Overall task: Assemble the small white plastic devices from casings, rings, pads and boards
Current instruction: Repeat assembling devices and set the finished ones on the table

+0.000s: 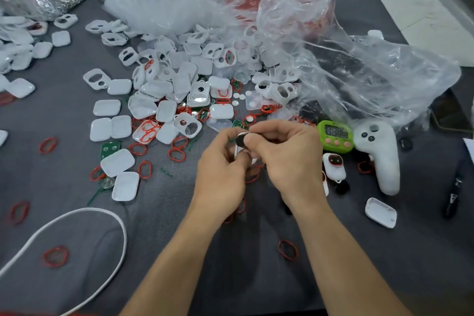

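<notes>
Grey cloth covers the desk (pixel 154 251). Far to the left of the left hand, a white cord (pixel 77 213) loops across it, with a red ring (pixel 56 256) lying inside the loop. Beyond and to the left of both hands spreads a heap of white casings (pixel 164 90), some solid shells and some with cut-out windows, mixed with more red rings and green boards (pixel 109 147).

The left hand (pixel 220 164) has its fingers curled round a small white casing (pixel 239 152), holding it just above the desk between the two hands. A black pad (pixel 240 140) sits at the top end of that casing. The right hand (pixel 284 159) meets it there, thumb and forefinger pinching at the pad, the other fingers curled.

Just right of the right hand stand a green timer (pixel 336 136) and, nearer, an assembled device (pixel 333 165) with a red-rimmed window. Further right lie a white controller (pixel 379 154), a single casing shell (pixel 381 212) and a black pen (pixel 454 195). Clear plastic bags (pixel 359 64) are heaped beyond the hands.
</notes>
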`<state>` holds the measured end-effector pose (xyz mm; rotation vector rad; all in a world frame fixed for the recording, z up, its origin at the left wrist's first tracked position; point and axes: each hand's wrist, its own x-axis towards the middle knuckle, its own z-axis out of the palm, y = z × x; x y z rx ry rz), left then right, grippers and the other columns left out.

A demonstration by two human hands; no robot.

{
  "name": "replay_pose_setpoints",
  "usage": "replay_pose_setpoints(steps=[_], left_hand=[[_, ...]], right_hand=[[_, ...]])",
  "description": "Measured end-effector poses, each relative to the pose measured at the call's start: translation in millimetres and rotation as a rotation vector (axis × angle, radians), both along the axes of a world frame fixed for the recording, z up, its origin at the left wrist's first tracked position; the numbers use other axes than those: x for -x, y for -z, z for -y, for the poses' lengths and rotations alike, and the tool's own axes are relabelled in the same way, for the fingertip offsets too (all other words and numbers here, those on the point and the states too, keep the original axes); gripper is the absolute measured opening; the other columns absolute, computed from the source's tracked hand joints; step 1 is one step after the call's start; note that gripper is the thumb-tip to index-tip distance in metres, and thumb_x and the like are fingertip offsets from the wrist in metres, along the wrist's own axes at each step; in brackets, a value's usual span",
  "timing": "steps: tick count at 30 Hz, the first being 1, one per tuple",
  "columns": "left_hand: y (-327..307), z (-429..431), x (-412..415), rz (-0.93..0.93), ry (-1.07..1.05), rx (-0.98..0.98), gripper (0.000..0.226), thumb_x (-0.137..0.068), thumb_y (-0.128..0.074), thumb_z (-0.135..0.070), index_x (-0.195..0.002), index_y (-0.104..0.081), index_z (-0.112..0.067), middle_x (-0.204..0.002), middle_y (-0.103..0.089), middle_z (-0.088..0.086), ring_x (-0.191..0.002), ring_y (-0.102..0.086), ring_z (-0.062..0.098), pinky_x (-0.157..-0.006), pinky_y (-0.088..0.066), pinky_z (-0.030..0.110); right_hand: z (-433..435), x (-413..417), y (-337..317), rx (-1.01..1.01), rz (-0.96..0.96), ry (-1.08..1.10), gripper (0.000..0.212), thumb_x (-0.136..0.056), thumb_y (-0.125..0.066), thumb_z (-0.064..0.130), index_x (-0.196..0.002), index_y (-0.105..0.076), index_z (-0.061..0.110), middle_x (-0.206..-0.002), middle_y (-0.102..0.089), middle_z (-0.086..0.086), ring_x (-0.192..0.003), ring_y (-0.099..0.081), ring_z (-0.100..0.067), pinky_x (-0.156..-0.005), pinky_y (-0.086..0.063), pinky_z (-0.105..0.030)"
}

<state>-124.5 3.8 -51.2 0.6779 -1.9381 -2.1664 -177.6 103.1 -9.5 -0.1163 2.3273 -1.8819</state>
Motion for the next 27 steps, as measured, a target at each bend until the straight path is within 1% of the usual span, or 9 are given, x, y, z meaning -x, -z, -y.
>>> replay_pose_setpoints(steps=[2, 4, 8, 11, 14, 16, 18, 22, 27], left_hand=[[-1.0, -1.4, -1.4, -0.012, 0.01, -0.074, 0.032, -0.083, -0.058, -0.011, -0.103, -0.069, -0.034, -0.073, -0.07, 0.003, -0.068, -0.066, 0.025, -0.082, -0.06, 0.062], [-2.5, -1.9, -2.7, -0.034, 0.015, -0.142, 0.03, -0.083, -0.057, -0.011, -0.104, -0.068, -0.03, -0.078, -0.071, 0.006, -0.068, -0.065, 0.024, -0.077, -0.059, 0.054], [-6.0, -4.1, -5.2, -0.069, -0.005, -0.235, 0.019, -0.096, -0.055, -0.007, -0.11, -0.063, -0.018, -0.076, -0.069, 0.0, -0.065, -0.067, 0.017, -0.068, -0.058, 0.031], [-8.3, -6.4, -5.7, -0.055, -0.022, -0.235, 0.022, -0.1, -0.049, 0.002, -0.111, -0.059, -0.014, -0.07, -0.068, -0.005, -0.061, -0.065, 0.013, -0.071, -0.06, 0.038], [-9.7, -7.9, -5.8, -0.027, -0.052, -0.207, 0.024, -0.098, -0.051, 0.001, -0.112, -0.06, -0.016, -0.074, -0.069, 0.004, -0.068, -0.063, 0.022, -0.081, -0.055, 0.054], [-10.9, -9.0, -5.8, -0.021, -0.083, -0.203, 0.023, -0.098, -0.053, 0.001, -0.109, -0.061, -0.017, -0.081, -0.07, 0.017, -0.074, -0.061, 0.028, -0.076, -0.052, 0.052], [-12.8, -10.9, -6.9, -0.02, -0.115, -0.216, 0.022, -0.097, -0.053, 0.003, -0.106, -0.059, -0.016, -0.081, -0.072, 0.02, -0.071, -0.062, 0.026, -0.068, -0.05, 0.041], [-14.6, -14.5, -10.1, -0.036, -0.161, -0.262, 0.021, -0.096, -0.051, 0.007, -0.1, -0.057, -0.013, -0.06, -0.066, 0.001, -0.047, -0.054, 0.01, -0.043, -0.041, 0.021], [-17.5, -20.1, -12.9, -0.033, -0.21, -0.276, 0.019, -0.098, -0.051, 0.007, -0.102, -0.056, -0.01, -0.056, -0.062, -0.005, -0.041, -0.052, 0.005, -0.036, -0.038, 0.017]], right_hand=[[1.1, -1.3, 0.3, -0.063, -0.057, 0.028, 0.019, -0.076, -0.084, 0.009, -0.072, -0.078, 0.026, -0.066, -0.075, 0.009, -0.058, -0.071, -0.01, -0.058, -0.054, -0.022], [2.0, -1.5, 0.5, -0.097, -0.086, 0.04, 0.013, -0.078, -0.084, 0.013, -0.075, -0.08, 0.024, -0.065, -0.074, 0.014, -0.057, -0.068, -0.002, -0.056, -0.048, -0.014], [1.6, 0.7, 1.8, -0.143, -0.088, 0.068, 0.009, -0.082, -0.081, 0.016, -0.076, -0.08, 0.024, -0.061, -0.07, 0.016, -0.055, -0.061, -0.003, -0.059, -0.046, -0.018], [1.0, 2.7, 1.5, -0.191, -0.1, 0.059, 0.015, -0.083, -0.08, 0.016, -0.073, -0.078, 0.027, -0.063, -0.07, 0.016, -0.057, -0.061, -0.003, -0.062, -0.045, -0.019], [4.6, -0.4, 2.0, -0.264, -0.132, 0.069, 0.017, -0.083, -0.079, 0.019, -0.068, -0.075, 0.028, -0.063, -0.069, 0.018, -0.06, -0.063, -0.003, -0.058, -0.044, -0.017], [8.4, -4.6, 2.4, -0.338, -0.18, 0.095, 0.021, -0.082, -0.08, 0.023, -0.065, -0.071, 0.03, -0.061, -0.067, 0.018, -0.067, -0.064, -0.002, -0.057, -0.044, -0.016], [11.5, -8.3, 2.1, -0.381, -0.225, 0.107, 0.022, -0.082, -0.081, 0.023, -0.064, -0.069, 0.03, -0.056, -0.063, 0.02, -0.071, -0.063, 0.001, -0.06, -0.045, -0.016], [13.7, -10.7, 2.1, -0.435, -0.26, 0.11, 0.019, -0.08, -0.081, 0.025, -0.064, -0.07, 0.024, -0.057, -0.064, 0.017, -0.068, -0.063, -0.006, -0.061, -0.045, -0.019], [14.4, -10.7, 0.2, -0.478, -0.236, 0.105, 0.019, -0.078, -0.08, 0.027, -0.062, -0.069, 0.024, -0.058, -0.066, 0.014, -0.064, -0.062, -0.009, -0.061, -0.043, -0.021]])
